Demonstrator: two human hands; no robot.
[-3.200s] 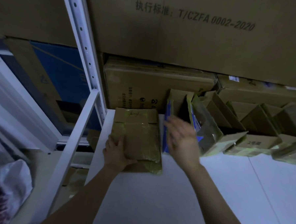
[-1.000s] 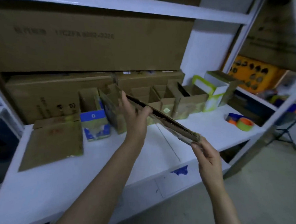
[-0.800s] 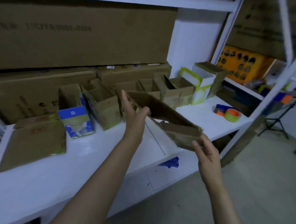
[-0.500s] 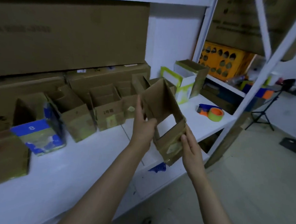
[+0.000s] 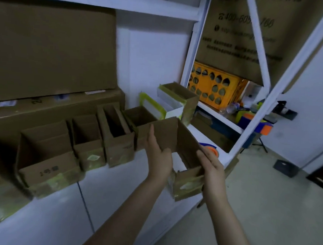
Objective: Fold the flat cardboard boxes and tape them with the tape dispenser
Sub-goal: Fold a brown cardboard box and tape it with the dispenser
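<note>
Two hands are holding a cardboard box (image 5: 165,133) open above the white shelf (image 5: 116,185).
The left hand (image 5: 159,159) is gripping its left wall, the right hand (image 5: 213,167) its right wall, over the shelf's front edge.

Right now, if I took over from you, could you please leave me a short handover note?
Left hand grips the cardboard box by its left wall.
Right hand holds its right wall.
The box is in the air over the shelf edge, opened into a square tube, bottom not closed.
Tape dispenser lies on the shelf behind the right hand.
Done: box squared; other folded boxes stand in a row on the shelf.
Left: fold the flaps, tape them.
</note>
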